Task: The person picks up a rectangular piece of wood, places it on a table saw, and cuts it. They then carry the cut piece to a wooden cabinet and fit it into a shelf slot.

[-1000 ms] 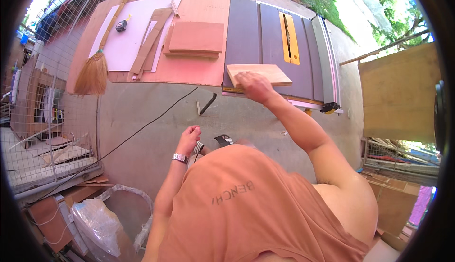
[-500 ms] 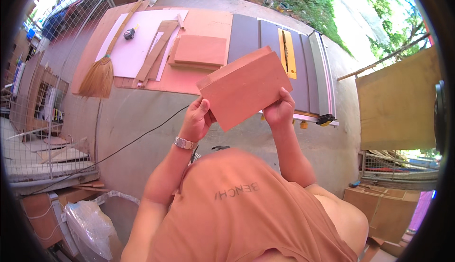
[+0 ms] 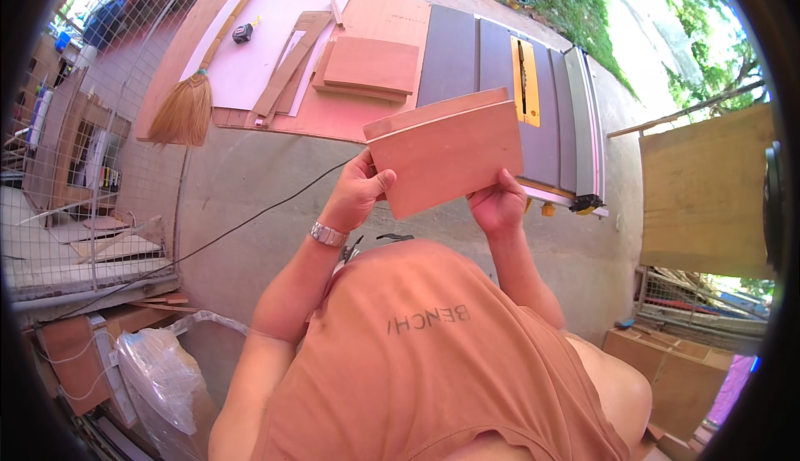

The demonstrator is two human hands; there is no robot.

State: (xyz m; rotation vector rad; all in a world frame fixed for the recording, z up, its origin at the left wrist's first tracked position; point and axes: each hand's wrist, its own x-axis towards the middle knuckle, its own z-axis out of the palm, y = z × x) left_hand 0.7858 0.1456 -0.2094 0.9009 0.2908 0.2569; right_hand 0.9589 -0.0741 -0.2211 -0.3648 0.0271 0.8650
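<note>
Two reddish plywood panels (image 3: 446, 157), one against the other with their top edges slightly offset, are held up in front of my body. My left hand (image 3: 354, 190) grips their left end, thumb on the front face. My right hand (image 3: 497, 205) holds the lower right corner, thumb on top and fingers partly hidden underneath. Behind them stands a table saw (image 3: 450, 52) with a yellow insert (image 3: 532, 111) around its blade. Beside it, a pinkish sheet-covered work surface (image 3: 392, 17) carries stacked panels (image 3: 371, 65), wood strips (image 3: 292, 61), a tape measure (image 3: 242, 32) and a straw broom (image 3: 185, 107).
A wire mesh fence (image 3: 83, 169) with offcuts behind it runs along the left. A black cord (image 3: 250, 218) crosses the concrete floor (image 3: 225, 177). A plywood sheet (image 3: 704, 194) stands at the right, cardboard boxes (image 3: 667, 369) below it, and a plastic-wrapped bundle (image 3: 158, 369) lies lower left.
My right hand has lifted wood off the saw's front toward me, and my left hand has risen to grip it too. Over the last half second the panels tilted closer to level.
</note>
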